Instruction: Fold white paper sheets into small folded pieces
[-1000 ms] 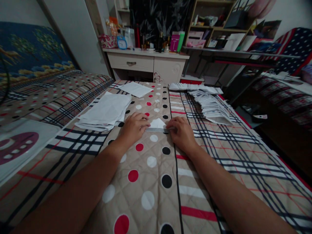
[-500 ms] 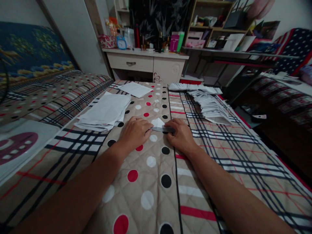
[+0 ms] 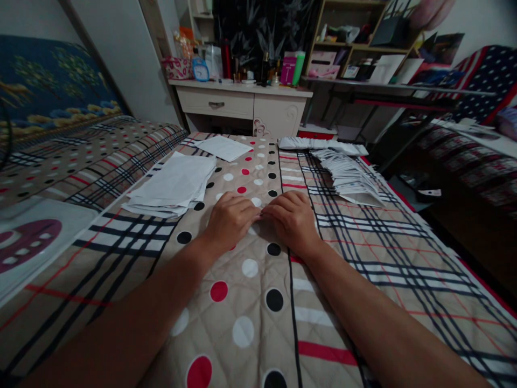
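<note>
My left hand (image 3: 232, 220) and my right hand (image 3: 294, 221) meet over the middle of the dotted bedspread (image 3: 262, 280). Fingers and thumbs are pinched together at the tips, almost touching each other. The small folded white paper that showed between them half a second ago is now hidden behind the fingers. Left of my hands lies a stack of white paper sheets (image 3: 173, 180), with a smaller white sheet pile (image 3: 224, 147) behind it. Right and beyond, folded white papers (image 3: 351, 178) lie in a fanned row, beside another row of folded papers (image 3: 307, 143).
A white bag with a purple print (image 3: 32, 237) lies at the left edge. Past the bed's far end stands a white dresser (image 3: 238, 105) crowded with bottles and a blue clock (image 3: 200, 70). A desk (image 3: 363, 86) with shelves is at the back right.
My hands have come closer together, the fingertips now nearly meeting. The folded white paper between them has gone out of sight behind the fingers. The paper piles stay put.
</note>
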